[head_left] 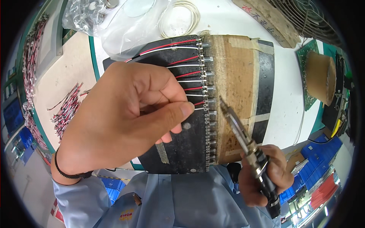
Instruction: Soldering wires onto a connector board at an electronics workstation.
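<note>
My left hand [140, 102] is closed in a pinch over the black fixture board [186, 144]. Between its thumb and finger are thin red and white wires [199, 103], whose ends reach a row of small metal connectors [209, 74] along the board. Farther up that row, several red and white wires [186, 73] lie with their ends at the connectors. A soldering iron [243, 136] is gripped by my right hand [275, 173]. Its tip points up and left, just right of the connector row, above a brown taped strip [237, 72]. My left palm hides part of the wires.
Loose red, black and white wires [67, 116] lie in a pile at left, with more bundled wires [33, 64] beyond. Clear plastic bags [127, 32] and a wire coil [197, 21] are at the back. A wooden block [268, 22], fan grille [313, 17] and cardboard roll [319, 78] stand right.
</note>
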`<state>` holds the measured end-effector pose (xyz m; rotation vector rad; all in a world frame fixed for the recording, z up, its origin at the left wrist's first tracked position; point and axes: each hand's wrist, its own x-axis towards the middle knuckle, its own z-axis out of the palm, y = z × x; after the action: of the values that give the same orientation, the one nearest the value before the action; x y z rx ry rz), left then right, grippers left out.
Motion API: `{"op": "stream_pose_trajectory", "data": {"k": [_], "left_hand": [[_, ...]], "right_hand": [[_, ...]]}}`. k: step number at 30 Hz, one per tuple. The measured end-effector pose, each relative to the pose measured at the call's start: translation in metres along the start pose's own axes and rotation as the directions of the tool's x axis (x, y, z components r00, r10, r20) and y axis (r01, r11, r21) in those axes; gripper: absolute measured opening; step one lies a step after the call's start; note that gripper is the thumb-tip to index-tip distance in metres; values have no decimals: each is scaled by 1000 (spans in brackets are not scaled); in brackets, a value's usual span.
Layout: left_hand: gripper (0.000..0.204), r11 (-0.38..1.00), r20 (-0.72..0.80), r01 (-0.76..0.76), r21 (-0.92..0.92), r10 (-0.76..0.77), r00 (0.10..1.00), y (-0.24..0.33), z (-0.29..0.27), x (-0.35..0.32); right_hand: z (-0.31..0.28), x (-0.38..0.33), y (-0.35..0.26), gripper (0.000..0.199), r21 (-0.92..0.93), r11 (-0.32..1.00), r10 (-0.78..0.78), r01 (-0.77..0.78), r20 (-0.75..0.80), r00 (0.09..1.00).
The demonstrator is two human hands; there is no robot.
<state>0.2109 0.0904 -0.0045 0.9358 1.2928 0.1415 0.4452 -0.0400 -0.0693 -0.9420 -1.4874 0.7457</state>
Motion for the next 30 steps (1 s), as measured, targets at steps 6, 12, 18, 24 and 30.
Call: {"op": "stream_pose_trajectory", "data": {"k": [6,12,18,24,30], "left_hand": [[11,1000,12,-4,-12,4,1000,-2,-2,1],[11,1000,16,-28,-12,28,999,-5,-3,3],[11,1000,29,11,7,-11,1000,-4,-4,2],[11,1000,23,9,-17,-8,1000,-5,-3,3],[11,1000,21,7,-22,-7,1000,-6,-4,2]], "right_hand": [[6,9,3,55,-93,993,-71,76,47,996],[4,11,3,54,-100,994,-38,48,105,994],[3,10,1,55,-119,993,4,10,123,992],[4,8,-4,56,-133,990,60,-46,96,994],[4,7,-7,57,-84,992,101,-96,61,993]]}}
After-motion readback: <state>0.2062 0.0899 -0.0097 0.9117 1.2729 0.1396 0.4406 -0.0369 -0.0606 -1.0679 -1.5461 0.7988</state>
